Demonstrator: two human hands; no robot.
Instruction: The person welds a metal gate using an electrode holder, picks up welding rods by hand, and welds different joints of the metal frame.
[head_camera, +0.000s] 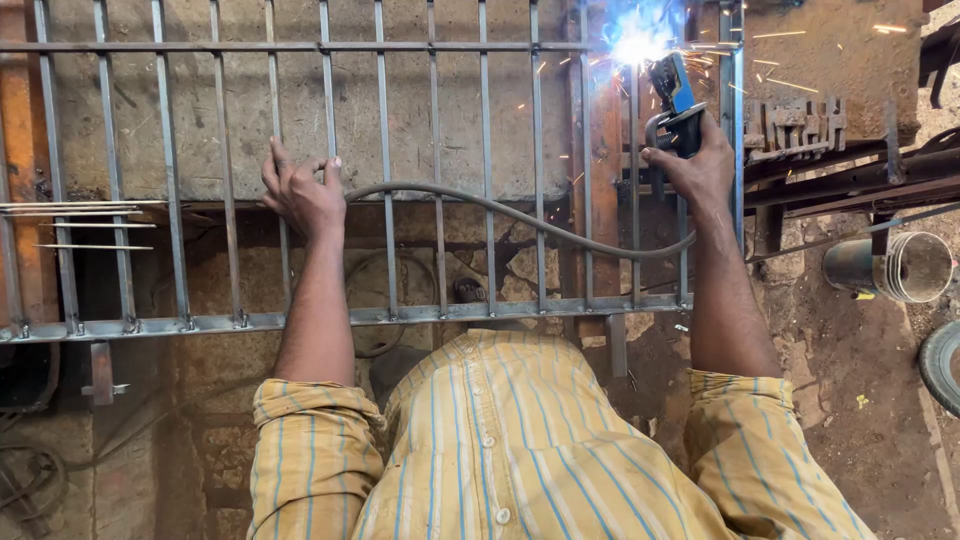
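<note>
Right hand (700, 165) is gripping a blue electrode holder (672, 100), arcing at the steel grille's (400, 314) far right corner; left hand (303, 192) is clasping a bar. Other visible joints are appearing already joined.

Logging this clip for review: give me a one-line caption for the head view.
Right hand holds a blue welding holder sparking at a metal bar grille; left hand grips a bar.

Loose thin rods (80, 215) lie at left edge. Metal cans (892, 267) on their side at right, w/ tyre edge (942, 365) just below. Dark steel bars (850, 175) & notched bracket pcs (795, 125) upper right. Dirt floor (850, 400).
</note>
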